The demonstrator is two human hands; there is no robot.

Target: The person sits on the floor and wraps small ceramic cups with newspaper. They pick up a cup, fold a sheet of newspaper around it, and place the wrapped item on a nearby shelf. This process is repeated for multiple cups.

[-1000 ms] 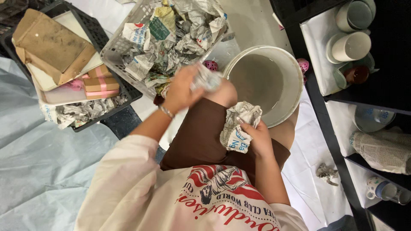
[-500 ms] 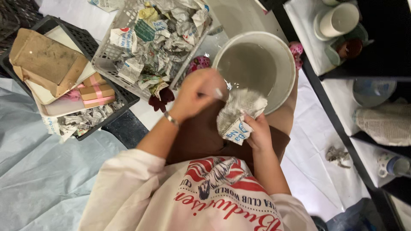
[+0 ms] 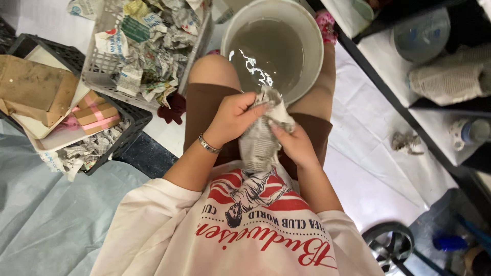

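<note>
Your hands meet over your lap, both closed on the same thing. Your left hand point(image 3: 232, 118) curls its fingers over the top of a bundle of crumpled newspaper point(image 3: 261, 138), and your right hand point(image 3: 294, 145) grips it from the other side, thumb pressed into the paper, so the bundle is pinched between the two. What the paper wraps, if anything, is hidden.

You hold the bundle low, against your brown shorts point(image 3: 209, 110) and just short of the near rim of the white bucket point(image 3: 312, 38). The bucket stands between your knees, part full of cloudy grey water; held there, anything that drips or drops from the paper would likely fall on your lap or into the bucket.

On your left, within easy reach, a pale plastic basket point(image 3: 94, 64) is heaped with more crumpled newspaper. Beside it a black crate point(image 3: 135, 117) holds cardboard pieces and small boxes tied with pink ribbon.

On your right, dark shelves point(image 3: 404, 110) lined with white paper carry a grey bowl, a newspaper-wrapped bundle point(image 3: 447, 82) and a small cup. One loose paper scrap point(image 3: 406, 142) lies apart on the white floor sheet point(image 3: 368, 168).
</note>
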